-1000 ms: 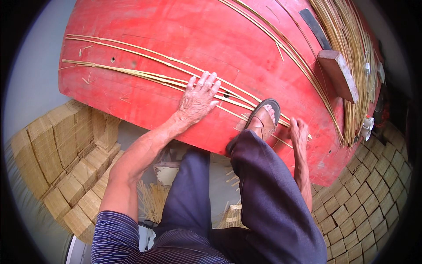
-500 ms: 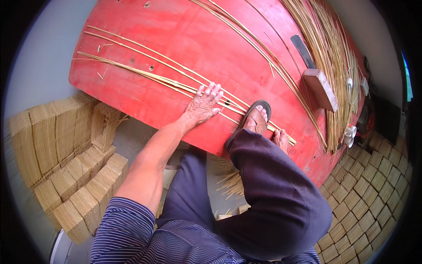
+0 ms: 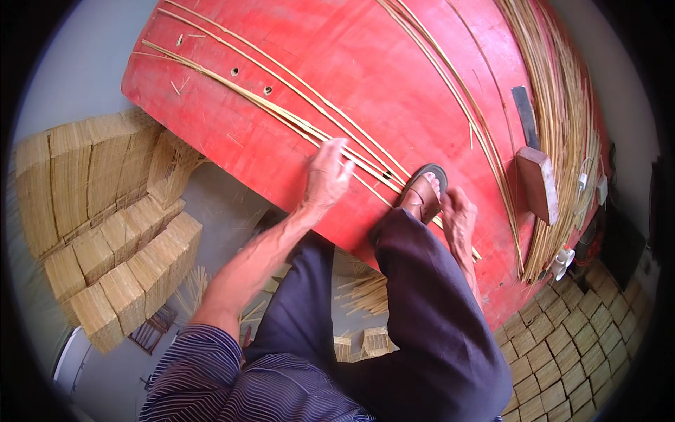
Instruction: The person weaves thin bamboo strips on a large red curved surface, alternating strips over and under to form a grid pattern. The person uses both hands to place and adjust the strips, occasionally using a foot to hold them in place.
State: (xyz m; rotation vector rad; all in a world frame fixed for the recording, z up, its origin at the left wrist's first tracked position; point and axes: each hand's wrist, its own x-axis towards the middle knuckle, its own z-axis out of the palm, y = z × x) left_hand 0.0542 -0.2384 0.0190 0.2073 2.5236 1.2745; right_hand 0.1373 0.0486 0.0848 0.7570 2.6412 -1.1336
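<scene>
Strips (image 3: 281, 112) on red board (image 3: 337, 63), under sandalled foot (image 3: 423, 195), apparently at holding-down step; left hand (image 3: 328, 177) bent over them, right hand (image 3: 458, 218) curled alongside, both grips unclear; next move likely needs foot pressure.

blurred, covered, cut
the left hand (image 3: 327, 177) is blurred; the sandal (image 3: 427, 195) hides part of the strips (image 3: 285, 114); the view's top edge cuts the board (image 3: 344, 74).

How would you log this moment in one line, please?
left hand: at pale strips | right hand: beside sandaled foot | foot: on strips | strips: across red board
</scene>
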